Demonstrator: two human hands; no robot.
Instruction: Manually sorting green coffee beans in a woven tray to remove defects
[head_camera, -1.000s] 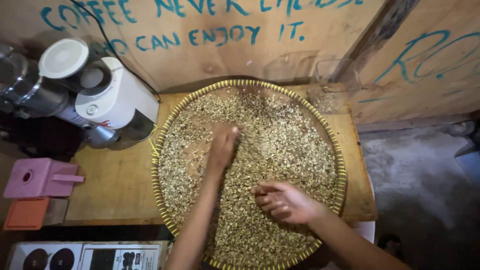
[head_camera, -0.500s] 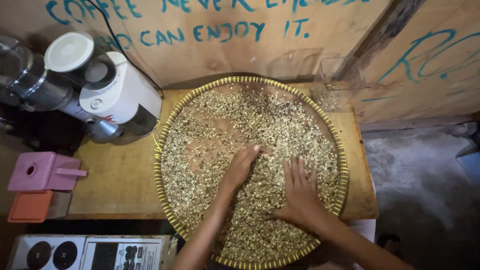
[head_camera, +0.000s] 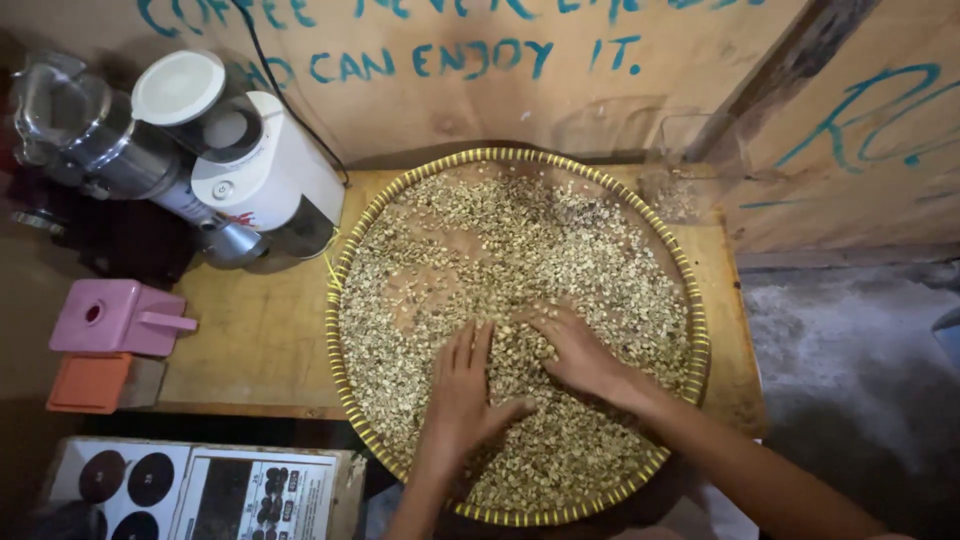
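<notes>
1. A wooden plank wall with blue painted lettering stands behind everything.
2. A plain wooden table butts against that wall and bears the rest.
3. A large round woven tray with a yellow-and-dark braided rim fills the middle of the table, its near edge overhanging the front.
4. A layer of pale green-beige beans covers the tray floor, thinner at the upper left, where bare weave shows.
5. A white electric grinder with a round lid stands left of the tray, close to the rim, with a shiny metal vessel beside it.
6. A clear plastic container sits at the tray's upper right, against the wall.
7. A pink plastic box rests near the table's left end.
8. The left hand lies flat on the beans, fingers spread, gripping nothing.
9. The right hand rests just beside it, palm down, fingers loosely curled into the beans; whether it has hold of any, I cannot tell.
</notes>
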